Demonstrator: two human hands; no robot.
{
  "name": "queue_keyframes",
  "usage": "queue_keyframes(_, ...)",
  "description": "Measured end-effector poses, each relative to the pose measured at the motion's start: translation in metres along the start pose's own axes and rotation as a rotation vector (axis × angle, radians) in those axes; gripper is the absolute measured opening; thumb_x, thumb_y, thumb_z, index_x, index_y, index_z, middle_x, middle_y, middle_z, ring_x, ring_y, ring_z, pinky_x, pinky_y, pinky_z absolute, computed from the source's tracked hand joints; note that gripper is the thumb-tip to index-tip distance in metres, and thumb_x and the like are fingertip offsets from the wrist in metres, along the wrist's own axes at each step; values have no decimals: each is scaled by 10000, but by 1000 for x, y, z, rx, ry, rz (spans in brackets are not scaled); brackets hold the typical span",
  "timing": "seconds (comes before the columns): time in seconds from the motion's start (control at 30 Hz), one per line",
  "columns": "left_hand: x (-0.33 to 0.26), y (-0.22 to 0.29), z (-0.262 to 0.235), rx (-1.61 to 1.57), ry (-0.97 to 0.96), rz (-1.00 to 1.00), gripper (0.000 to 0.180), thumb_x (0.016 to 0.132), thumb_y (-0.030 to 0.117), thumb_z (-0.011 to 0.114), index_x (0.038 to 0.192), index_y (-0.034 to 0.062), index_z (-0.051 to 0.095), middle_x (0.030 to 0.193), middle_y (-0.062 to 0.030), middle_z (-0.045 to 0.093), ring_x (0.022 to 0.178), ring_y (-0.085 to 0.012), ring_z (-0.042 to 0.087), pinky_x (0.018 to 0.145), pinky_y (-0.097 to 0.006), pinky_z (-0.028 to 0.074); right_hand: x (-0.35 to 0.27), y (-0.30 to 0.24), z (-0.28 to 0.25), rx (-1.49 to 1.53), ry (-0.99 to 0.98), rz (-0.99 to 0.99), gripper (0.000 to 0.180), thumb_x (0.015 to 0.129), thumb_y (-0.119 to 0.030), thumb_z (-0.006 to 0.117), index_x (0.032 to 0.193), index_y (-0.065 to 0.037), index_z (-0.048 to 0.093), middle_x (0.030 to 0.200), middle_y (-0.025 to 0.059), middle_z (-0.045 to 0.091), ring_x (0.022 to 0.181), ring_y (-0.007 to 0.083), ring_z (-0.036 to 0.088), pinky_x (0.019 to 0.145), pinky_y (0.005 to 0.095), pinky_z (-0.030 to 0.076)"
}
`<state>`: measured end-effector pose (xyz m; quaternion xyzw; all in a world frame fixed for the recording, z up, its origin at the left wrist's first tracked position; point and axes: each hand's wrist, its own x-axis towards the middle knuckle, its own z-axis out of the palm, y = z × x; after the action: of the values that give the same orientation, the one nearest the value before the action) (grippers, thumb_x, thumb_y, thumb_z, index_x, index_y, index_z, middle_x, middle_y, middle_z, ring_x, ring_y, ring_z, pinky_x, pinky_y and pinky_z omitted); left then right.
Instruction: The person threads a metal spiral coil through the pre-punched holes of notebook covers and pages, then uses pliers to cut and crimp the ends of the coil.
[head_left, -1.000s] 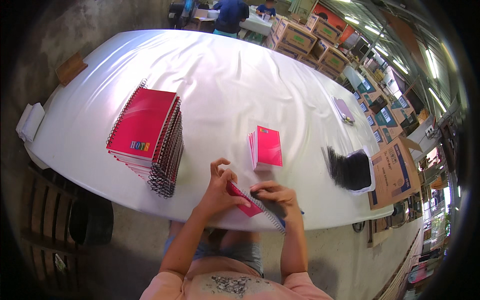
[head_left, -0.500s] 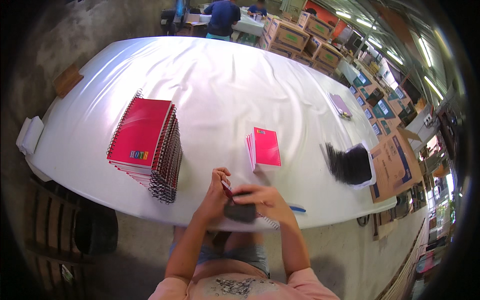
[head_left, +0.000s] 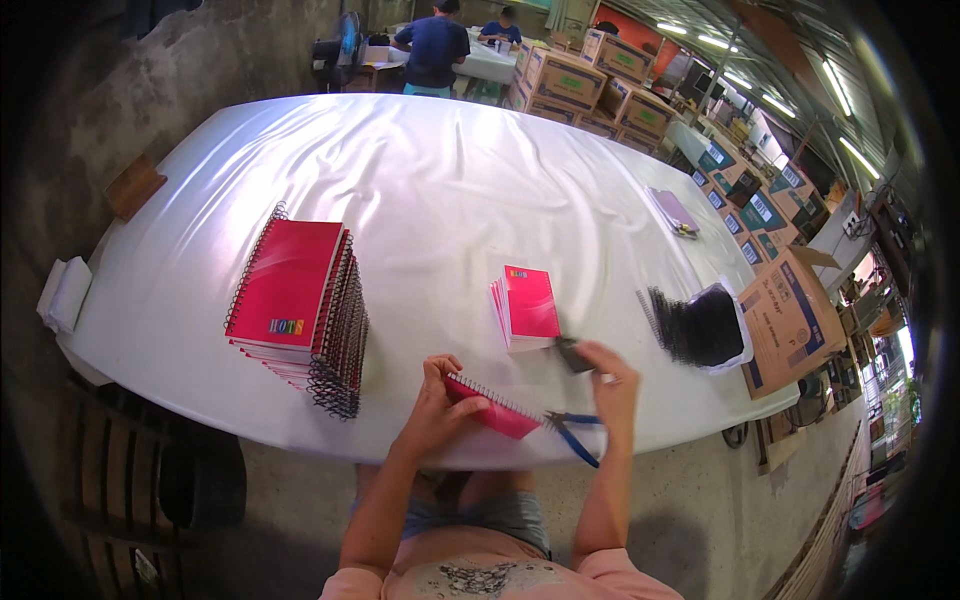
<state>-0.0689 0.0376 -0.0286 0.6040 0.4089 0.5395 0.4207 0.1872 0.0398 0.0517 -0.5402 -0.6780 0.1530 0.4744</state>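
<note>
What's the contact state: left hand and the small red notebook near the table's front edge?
Touching. The head view shows the left hand gripping the small red notebook, its thumb laid across the cover.

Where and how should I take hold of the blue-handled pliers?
Probably best by the blue handles of the pliers, coming from the right: they spread that way, while the tips point left toward the spiral notebook in the left hand. The right hand is nearest but holds a dark, blurred thing, so it would need freeing first.
</note>
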Motion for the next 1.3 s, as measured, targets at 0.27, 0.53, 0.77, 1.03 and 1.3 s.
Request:
queue_keyframes(0.27,-7,27,8,-410,147,-143,477,817,38,687,1218,45,430,906,-57,584,849,-131,566,778,-267,469,-51,15,-43,-388,-69,90,497,810,-116,609,1297,-146,516,1347,162,451,1227,359,414,1023,432,329)
queue_keyframes(0.53,-17,49,17,-144,385,228,651,681,-58,772,1217,75,428,811,-77,644,848,-169,633,779,-286,484,-124,10,3,-601,-61,108,415,857,-254,615,1253,-146,562,1153,152,502,1107,314,442,948,461,345)
queue_keyframes(0.77,-22,71,7,416,443,582,563,715,-30,758,1182,26,447,874,-113,706,849,-190,618,743,-305,489,-83,-104,15,-125,-113,-79,397,837,-229,632,1229,-176,593,1120,133,507,1022,312,472,910,421,347)
queue_keyframes(1.03,-21,83,6,520,449,666,584,755,-58,689,1270,4,420,899,-96,710,841,-186,604,729,-303,484,-69,-118,23,-213,-185,-231,418,830,-262,640,1239,-193,588,1118,124,511,1025,305,469,916,420,326)
queue_keyframes(1.3,-20,79,11,428,502,768,438,683,-93,723,1095,5,611,868,-55,696,751,-150,579,625,-247,495,-76,-108,20,620,-537,387,402,937,-284,532,1305,-126,503,999,127,583,876,257,582,731,351,468)
